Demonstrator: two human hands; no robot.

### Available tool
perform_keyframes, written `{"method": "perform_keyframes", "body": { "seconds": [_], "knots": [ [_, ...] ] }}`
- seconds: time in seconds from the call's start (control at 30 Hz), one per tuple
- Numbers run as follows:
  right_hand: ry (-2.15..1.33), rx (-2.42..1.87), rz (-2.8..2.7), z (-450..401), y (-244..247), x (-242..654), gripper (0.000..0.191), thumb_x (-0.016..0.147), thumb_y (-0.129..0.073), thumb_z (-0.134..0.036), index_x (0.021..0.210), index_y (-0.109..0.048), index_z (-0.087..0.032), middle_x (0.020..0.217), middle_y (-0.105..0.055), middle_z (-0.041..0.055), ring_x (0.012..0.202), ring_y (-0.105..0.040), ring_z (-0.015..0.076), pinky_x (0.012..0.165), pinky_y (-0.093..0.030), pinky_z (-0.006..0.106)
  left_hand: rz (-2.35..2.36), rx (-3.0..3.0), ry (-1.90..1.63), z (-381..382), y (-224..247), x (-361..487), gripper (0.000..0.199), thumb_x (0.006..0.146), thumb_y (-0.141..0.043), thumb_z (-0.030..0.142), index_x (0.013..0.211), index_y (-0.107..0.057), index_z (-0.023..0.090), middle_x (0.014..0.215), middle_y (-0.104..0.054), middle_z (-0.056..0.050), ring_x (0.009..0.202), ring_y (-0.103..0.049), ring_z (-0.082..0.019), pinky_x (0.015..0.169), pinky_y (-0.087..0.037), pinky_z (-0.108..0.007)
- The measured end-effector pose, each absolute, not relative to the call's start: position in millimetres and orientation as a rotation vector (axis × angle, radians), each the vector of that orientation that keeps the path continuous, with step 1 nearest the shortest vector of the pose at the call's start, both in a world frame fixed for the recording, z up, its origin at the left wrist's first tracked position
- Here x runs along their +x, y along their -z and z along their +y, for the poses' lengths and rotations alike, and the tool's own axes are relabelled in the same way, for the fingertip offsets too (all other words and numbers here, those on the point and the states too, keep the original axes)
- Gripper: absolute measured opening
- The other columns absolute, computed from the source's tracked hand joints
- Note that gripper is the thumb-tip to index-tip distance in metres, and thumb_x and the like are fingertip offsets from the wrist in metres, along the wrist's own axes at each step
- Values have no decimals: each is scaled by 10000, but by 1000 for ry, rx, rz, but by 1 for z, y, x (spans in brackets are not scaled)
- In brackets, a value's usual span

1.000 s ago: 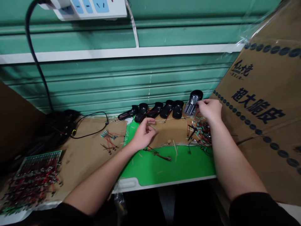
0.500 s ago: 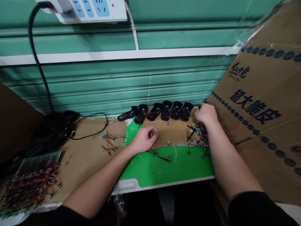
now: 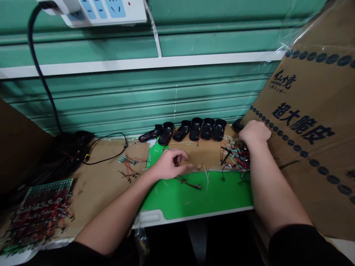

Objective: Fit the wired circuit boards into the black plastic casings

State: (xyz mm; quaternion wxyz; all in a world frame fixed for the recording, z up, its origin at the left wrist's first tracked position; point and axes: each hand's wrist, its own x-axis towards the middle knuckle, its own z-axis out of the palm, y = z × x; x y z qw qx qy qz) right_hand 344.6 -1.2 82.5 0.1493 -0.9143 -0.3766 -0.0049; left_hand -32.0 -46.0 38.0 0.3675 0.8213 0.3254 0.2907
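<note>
My left hand (image 3: 173, 163) rests over the green board (image 3: 191, 203) and a cardboard piece (image 3: 205, 153), fingers curled but apart, nothing between them. At the back right, my right hand (image 3: 255, 133) is beside a dark object (image 3: 237, 125) near the cardboard box; its fingertips are hidden, so its grip cannot be made out. Several black plastic shells (image 3: 196, 129) with thin red wires stand in a row along the back. A tangle of wired green circuit boards (image 3: 240, 157) lies just below my right hand. Thin wires (image 3: 191, 184) lie on the green board below my left hand.
A large cardboard box (image 3: 310, 147) walls the right side. On the left are a stack of wired boards (image 3: 41, 214), a small wired board (image 3: 122, 159) and a black cable (image 3: 107, 162). A power strip (image 3: 105, 11) hangs on the green wall.
My right hand has moved right, away from the row of shells, uncovering the dark object by the wall. My left thumb has spread away from the fingers.
</note>
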Motion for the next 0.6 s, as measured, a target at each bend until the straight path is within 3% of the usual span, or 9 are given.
{"method": "perform_keyframes", "body": {
  "seconds": [0.13,0.27,0.33,0.43,0.6],
  "knots": [
    [251,-2482,-1223,-19,-100,311,430,1002,-599,-347,1309,-739,-81,1386,-623,272,1263,-694,385,1061,-566,489,524,2237,-548,-50,-43,-35,423,750,-969,523,955,-829,180,888,-720,-65,782,-615,-172,696,-437,-300],
    [328,-1971,-1740,-41,-98,251,364,1021,-577,-424,1133,-753,-127,1228,-692,159,1115,-667,246,895,-490,318,424,2320,-378,-52,-39,-35,293,709,-992,364,940,-868,233,893,-747,-60,804,-657,-198,714,-472,-321],
    [256,-1759,-2013,-50,-90,223,306,1010,-591,-395,992,-747,-132,1120,-700,124,1017,-638,191,819,-418,288,384,2336,-357,-53,-38,-35,191,746,-930,236,930,-879,248,875,-766,-59,813,-677,-206,748,-496,-334],
    [110,-1573,-2324,-61,-78,194,255,1005,-599,-364,968,-747,-158,1074,-694,77,910,-594,143,733,-299,294,350,2326,-328,-54,-38,-36,189,795,-803,111,896,-885,249,835,-780,-55,768,-675,-189,733,-498,-325],
    [-86,-1477,-2448,-64,-64,183,224,974,-691,-362,967,-742,-144,1065,-684,65,836,-525,109,725,-247,279,361,2082,-366,-56,-48,-37,67,860,-831,219,888,-877,179,783,-739,-70,681,-618,-140,629,-460,-263]
  ]
}}
